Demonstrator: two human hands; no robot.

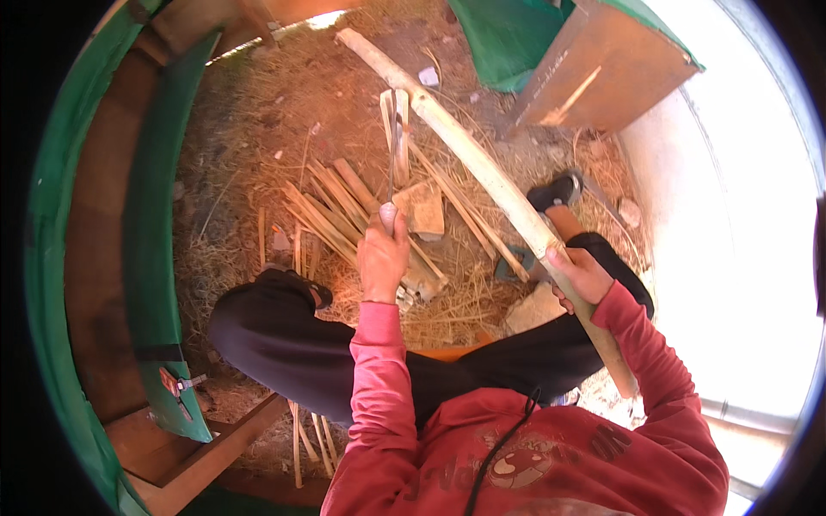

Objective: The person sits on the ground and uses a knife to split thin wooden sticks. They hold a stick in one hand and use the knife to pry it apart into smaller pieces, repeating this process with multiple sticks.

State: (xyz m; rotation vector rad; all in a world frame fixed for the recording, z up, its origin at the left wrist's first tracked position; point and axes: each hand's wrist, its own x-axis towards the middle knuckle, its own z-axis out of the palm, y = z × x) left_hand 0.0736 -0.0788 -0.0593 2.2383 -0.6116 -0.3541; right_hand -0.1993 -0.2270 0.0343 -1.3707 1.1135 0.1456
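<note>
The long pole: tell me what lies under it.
Under the pole lie straw, thin split strips and a flat block. The right hand grips it; its lower end is hidden behind the red sleeve.

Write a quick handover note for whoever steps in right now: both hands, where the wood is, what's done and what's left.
Left hand: grip shut on a knife, blade pointing away, at a split piece.
Right hand: grip shut on the long pale pole, slanting across the lap.
Done: cut strips piled on the straw beside a wood block.
Left: the pole itself looks unsplit.
</note>
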